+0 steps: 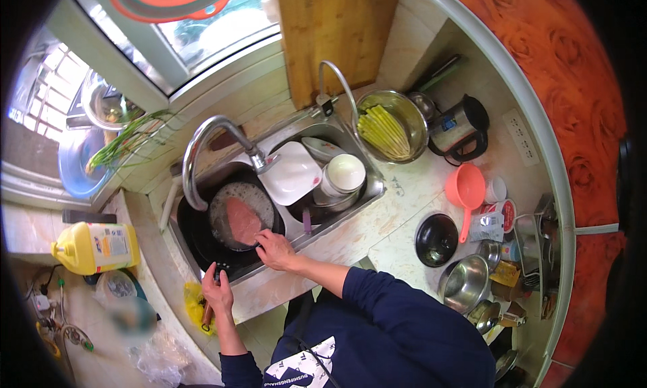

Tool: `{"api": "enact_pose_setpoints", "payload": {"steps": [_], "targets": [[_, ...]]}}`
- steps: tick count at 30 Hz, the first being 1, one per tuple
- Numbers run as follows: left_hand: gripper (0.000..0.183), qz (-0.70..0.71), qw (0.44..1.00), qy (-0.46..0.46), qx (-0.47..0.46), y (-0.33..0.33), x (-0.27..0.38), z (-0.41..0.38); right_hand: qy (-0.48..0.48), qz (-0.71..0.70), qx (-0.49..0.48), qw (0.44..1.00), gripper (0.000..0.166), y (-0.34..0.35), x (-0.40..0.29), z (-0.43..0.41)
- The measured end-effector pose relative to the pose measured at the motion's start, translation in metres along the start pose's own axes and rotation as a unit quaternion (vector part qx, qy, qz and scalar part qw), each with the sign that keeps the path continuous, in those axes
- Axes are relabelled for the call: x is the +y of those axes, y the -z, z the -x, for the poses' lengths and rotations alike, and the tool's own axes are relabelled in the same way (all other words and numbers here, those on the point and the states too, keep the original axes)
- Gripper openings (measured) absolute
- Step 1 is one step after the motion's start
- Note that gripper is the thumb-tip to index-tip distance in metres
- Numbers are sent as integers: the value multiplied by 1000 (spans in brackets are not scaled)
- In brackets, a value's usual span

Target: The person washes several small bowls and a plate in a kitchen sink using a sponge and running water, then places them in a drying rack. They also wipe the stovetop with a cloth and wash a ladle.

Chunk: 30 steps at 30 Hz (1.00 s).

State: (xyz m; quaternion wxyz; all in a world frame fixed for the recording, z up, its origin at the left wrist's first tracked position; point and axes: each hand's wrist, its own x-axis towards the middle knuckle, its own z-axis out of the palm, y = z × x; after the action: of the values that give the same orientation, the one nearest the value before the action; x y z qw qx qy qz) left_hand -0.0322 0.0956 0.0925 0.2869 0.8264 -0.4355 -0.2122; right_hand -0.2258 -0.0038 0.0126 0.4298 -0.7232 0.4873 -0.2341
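A dark frying pan sits tilted in the left basin of the steel sink, with foamy water in it. A pink cloth lies spread in that water. The fingertips of my right hand hold the cloth's near edge at the pan's near side. My left hand is around the pan's handle, whose brown end shows below the palm. Above the pan arches a chrome faucet; I see no water stream from it.
A white square plate rests over the sink divider, beside stacked white bowls. To the right stand a steel bowl of green stalks, an electric kettle, a coral ladle and a black lid. A yellow jug is left.
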Motion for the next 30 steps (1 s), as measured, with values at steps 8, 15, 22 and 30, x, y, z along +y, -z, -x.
{"api": "enact_pose_setpoints", "payload": {"steps": [8,15,22,30], "targets": [[35,466,863,145,-134,-48,60,-123,-110,-209,59,970,28,11,-3,-34],[38,-111,988,-22,-103,-46,5,-183,119,-278,-36,953,14,40,-110,5],[21,-501,860,-78,-58,-22,28,-175,199,-318,-61,925,28,39,-177,49],[15,-493,846,-202,-32,-10,-5,-177,70,-419,-102,900,15,60,-208,41]]}}
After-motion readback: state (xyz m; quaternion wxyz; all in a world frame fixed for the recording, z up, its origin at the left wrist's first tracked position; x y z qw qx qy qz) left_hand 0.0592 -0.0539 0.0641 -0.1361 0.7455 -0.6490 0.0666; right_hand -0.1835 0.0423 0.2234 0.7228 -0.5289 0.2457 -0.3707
